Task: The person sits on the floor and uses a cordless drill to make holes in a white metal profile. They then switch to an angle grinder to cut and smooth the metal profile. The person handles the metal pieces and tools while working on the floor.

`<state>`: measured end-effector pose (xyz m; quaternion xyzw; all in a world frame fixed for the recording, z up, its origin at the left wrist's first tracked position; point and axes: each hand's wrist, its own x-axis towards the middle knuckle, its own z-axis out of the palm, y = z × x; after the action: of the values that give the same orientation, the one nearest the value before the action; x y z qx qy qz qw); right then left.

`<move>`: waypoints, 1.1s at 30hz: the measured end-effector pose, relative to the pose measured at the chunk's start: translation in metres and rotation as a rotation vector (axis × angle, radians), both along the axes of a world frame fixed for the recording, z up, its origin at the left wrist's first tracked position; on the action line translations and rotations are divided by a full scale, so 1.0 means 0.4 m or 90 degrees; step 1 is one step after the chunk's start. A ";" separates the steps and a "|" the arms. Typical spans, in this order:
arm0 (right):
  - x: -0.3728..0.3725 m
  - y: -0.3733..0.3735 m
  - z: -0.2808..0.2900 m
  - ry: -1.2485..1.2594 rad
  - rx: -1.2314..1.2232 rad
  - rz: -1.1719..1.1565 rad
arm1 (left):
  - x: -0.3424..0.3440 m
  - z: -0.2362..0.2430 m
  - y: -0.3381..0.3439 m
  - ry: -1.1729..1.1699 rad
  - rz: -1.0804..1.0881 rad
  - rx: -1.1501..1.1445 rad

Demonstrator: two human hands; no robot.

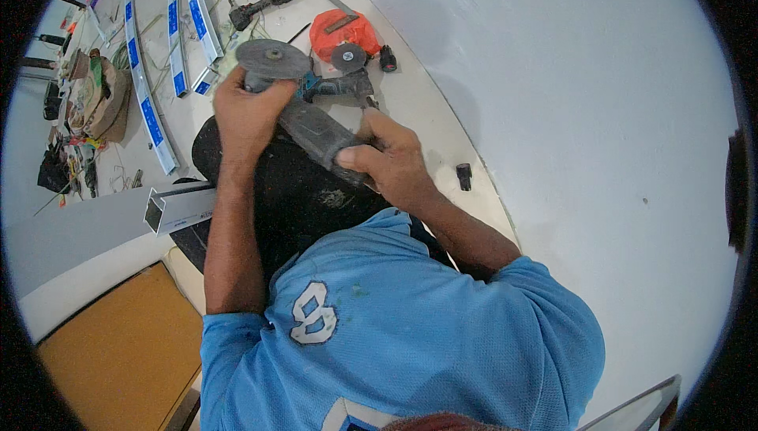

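The person's left hand is clamped round the head of a grey angle grinder, just below its disc, and the right hand is clamped round its rear end; the grinder is held up over the dark-clad lap; at one o'clock from it lies a red plastic bag, its contents hidden, a metal square resting across it; at nine o'clock slumps a tan bag with a green item at its mouth, other contents too small to tell.
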<state>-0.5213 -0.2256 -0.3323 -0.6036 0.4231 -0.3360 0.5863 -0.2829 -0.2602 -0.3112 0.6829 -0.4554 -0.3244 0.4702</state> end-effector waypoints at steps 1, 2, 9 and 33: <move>-0.015 0.005 0.000 0.025 -0.048 -0.011 | -0.011 -0.011 -0.003 -0.019 0.006 -0.007; -0.031 0.011 -0.002 0.053 -0.095 -0.023 | -0.022 -0.029 -0.009 -0.036 0.010 -0.014; -0.133 0.075 -0.107 0.038 0.113 -0.131 | 0.263 0.005 -0.063 0.057 0.240 -0.127; -0.154 -0.451 -0.878 0.500 -0.089 -0.128 | 0.130 -0.098 -0.012 0.793 0.056 -0.055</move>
<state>-0.5829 -0.4059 -0.6835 -0.6797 0.6479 -0.1638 0.3022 -0.2307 -0.2651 -0.3505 0.3639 -0.0797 -0.6231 0.6877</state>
